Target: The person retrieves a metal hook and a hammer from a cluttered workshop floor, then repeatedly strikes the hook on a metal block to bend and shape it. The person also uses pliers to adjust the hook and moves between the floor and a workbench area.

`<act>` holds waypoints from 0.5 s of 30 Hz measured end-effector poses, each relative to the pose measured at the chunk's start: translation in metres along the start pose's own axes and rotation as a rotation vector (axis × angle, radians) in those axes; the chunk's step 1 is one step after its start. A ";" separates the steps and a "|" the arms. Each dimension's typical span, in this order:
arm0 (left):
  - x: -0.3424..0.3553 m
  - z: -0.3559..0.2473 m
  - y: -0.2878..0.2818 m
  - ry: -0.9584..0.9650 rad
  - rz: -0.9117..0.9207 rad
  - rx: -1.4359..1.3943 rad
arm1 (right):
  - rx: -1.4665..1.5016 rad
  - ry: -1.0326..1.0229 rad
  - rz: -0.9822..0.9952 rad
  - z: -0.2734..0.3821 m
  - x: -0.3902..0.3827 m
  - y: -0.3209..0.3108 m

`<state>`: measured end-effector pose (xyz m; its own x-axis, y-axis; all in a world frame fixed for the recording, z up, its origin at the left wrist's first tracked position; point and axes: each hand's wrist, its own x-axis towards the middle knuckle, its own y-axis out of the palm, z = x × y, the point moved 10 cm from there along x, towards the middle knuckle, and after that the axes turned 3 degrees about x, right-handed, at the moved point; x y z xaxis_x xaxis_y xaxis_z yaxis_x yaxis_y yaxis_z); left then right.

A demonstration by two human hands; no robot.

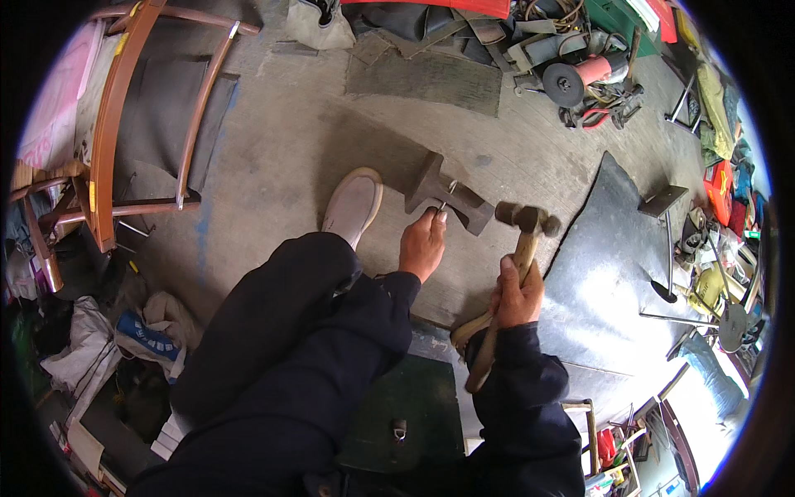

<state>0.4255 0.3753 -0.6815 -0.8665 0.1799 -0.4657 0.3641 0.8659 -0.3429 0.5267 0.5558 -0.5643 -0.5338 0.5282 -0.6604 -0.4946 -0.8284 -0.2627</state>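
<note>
Ahead of me on the concrete floor lies a short steel block shaped like a piece of rail (425,180). My left hand (423,246) is closed in a pinch at its near side, fingertips on a thin metal pin (443,205) that rests against the block; its exact shape is too small to tell. To the right, my right hand (519,300) wraps round the wooden handle of a hammer (527,219). The hammer's head is raised beside the block's right end and apart from it. My shoe (353,204) stands just left of the block.
An angle grinder (584,74) and red-handled pliers (595,118) lie at the far right. A dark sheet (609,257) covers the floor to my right. Flat dark pieces (426,81) lie ahead. A brown wooden chair frame (106,124) stands left; a green box (402,389) is close below me.
</note>
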 end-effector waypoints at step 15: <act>0.006 -0.004 0.004 0.064 -0.011 -0.119 | 0.034 0.607 -0.005 -0.247 -0.011 -0.039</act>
<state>0.4197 0.3816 -0.6823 -0.8916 0.1961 -0.4083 0.3145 0.9167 -0.2466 0.7210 0.5363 -0.7204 -0.0500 0.3233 -0.9450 -0.5236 -0.8142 -0.2509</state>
